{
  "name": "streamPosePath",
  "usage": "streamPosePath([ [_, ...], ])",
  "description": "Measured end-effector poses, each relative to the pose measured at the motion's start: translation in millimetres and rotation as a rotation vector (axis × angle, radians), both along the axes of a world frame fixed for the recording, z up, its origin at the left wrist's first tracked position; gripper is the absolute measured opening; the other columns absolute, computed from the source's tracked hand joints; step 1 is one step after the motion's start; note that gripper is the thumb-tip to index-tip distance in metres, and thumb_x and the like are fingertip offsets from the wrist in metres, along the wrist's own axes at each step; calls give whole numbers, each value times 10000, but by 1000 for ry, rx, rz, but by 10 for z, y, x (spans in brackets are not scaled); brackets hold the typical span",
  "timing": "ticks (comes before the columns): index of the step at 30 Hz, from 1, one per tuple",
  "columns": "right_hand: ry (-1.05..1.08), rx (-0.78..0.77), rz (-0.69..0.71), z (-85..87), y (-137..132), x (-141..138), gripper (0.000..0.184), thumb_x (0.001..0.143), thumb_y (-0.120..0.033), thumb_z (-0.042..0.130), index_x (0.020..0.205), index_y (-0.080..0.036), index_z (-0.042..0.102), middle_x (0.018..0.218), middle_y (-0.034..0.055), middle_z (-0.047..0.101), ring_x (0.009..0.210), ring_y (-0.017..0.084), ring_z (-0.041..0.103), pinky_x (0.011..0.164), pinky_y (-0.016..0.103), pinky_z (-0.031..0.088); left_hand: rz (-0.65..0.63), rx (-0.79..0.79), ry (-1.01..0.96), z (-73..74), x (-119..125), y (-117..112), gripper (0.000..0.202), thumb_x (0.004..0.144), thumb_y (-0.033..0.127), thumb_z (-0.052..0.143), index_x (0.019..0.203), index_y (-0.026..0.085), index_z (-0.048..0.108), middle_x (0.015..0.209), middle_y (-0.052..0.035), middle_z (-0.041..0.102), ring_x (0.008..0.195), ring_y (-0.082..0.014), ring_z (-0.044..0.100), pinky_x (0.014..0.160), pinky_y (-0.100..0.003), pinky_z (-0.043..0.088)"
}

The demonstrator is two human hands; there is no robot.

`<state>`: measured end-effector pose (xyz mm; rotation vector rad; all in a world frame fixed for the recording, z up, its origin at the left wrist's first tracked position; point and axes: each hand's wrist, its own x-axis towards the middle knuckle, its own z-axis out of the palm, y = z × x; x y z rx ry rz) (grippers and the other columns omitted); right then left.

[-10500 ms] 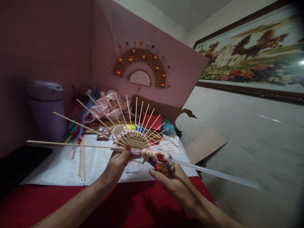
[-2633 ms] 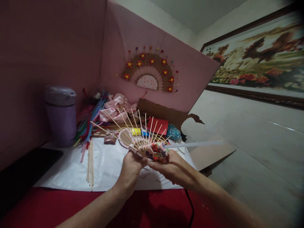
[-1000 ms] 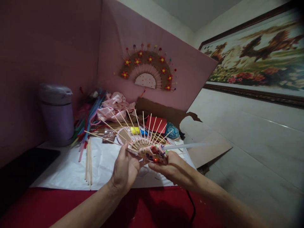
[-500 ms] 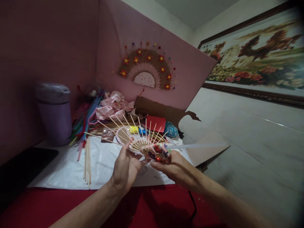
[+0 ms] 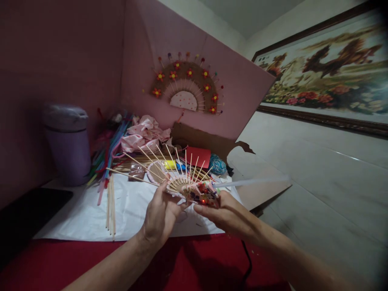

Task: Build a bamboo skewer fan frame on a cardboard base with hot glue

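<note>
My left hand [image 5: 159,213] grips the base of a half-round stick fan [image 5: 169,171], several thin wooden skewers splayed out from a cardboard hub. My right hand [image 5: 226,212] is wrapped round a glue gun [image 5: 202,194] covered in flowered paper, a red light showing on it and a long clear glue stick [image 5: 253,182] poking out to the right. The gun's nose lies against the fan's hub, just above the white paper [image 5: 130,210] on the table.
A finished fan [image 5: 184,87] with red flowers hangs on the pink board. Loose skewers [image 5: 109,206], coloured straws [image 5: 110,145], pink cloth [image 5: 142,135], red card [image 5: 198,156], blue yarn [image 5: 217,164], a lilac lidded bin [image 5: 66,141]. A cardboard sheet [image 5: 260,184] juts right. Red cloth [image 5: 182,262] in front.
Over the earlier frames the fan was tilted flatter and drawn closer to the glue gun. In the last half second both hands stay almost still, the fan shifting slightly lower.
</note>
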<state>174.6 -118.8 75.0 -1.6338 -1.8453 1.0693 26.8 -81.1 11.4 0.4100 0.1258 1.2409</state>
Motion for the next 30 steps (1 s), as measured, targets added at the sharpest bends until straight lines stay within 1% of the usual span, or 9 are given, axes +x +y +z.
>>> streamPosePath([
  [3,1,0,6,6,-14,-9,312,774,-464,574,729,-172,474,609,-44,318,559,88,244,497,237,215,6,1,6,14,1,-2,309,847,256,453,1131,176,545,981,-97,686,936,-242,619,814,-407,472],
  [6,-26,35,23,13,-21,-16,270,778,-426,579,744,-170,499,628,-39,357,574,90,270,518,235,247,22,-14,18,15,0,-5,321,838,268,468,1129,159,550,962,-104,690,925,-248,622,808,-406,474],
  [11,-22,45,25,20,-17,-22,242,783,-392,587,771,-161,514,632,-38,358,585,88,273,527,239,255,25,-21,29,10,-6,-10,330,838,265,466,1141,166,549,1006,-104,684,933,-246,618,819,-408,467],
  [15,-41,55,26,12,-27,-7,278,783,-418,585,715,-159,513,603,-41,342,567,87,262,502,241,247,18,-10,18,20,-8,-6,329,840,254,460,1143,165,550,1020,-106,680,961,-251,609,826,-410,465],
  [20,-52,37,13,-17,-29,41,290,771,-445,592,787,-158,550,586,-41,365,557,91,284,499,233,264,34,-13,10,29,-10,-6,333,838,234,458,1154,167,538,1028,-107,675,940,-249,617,818,-424,473],
  [23,-53,37,20,-12,-30,49,295,774,-450,584,781,-159,532,584,-45,346,555,89,272,503,233,249,44,-26,-3,29,-14,-9,335,832,224,469,1157,177,534,1048,-103,668,948,-250,614,820,-428,477],
  [26,-34,44,12,4,-42,46,285,770,-439,591,787,-163,517,597,-46,350,558,88,272,513,233,252,46,-30,9,25,-22,-11,337,828,223,477,1154,164,538,1048,-117,666,980,-268,603,827,-436,477],
  [28,-34,29,-1,9,-51,57,292,764,-442,594,739,-169,493,584,-47,344,548,87,270,503,231,245,54,-32,16,22,-28,-12,341,827,234,482,1155,160,540,1066,-122,658,1006,-278,593,834,-444,476],
  [30,-57,-4,-17,6,-60,85,341,764,-463,585,656,-178,433,552,-52,317,525,81,255,478,228,218,61,-35,13,23,-33,-13,347,829,251,485,1161,164,539,1091,-123,647,1023,-281,585,841,-453,475],
])
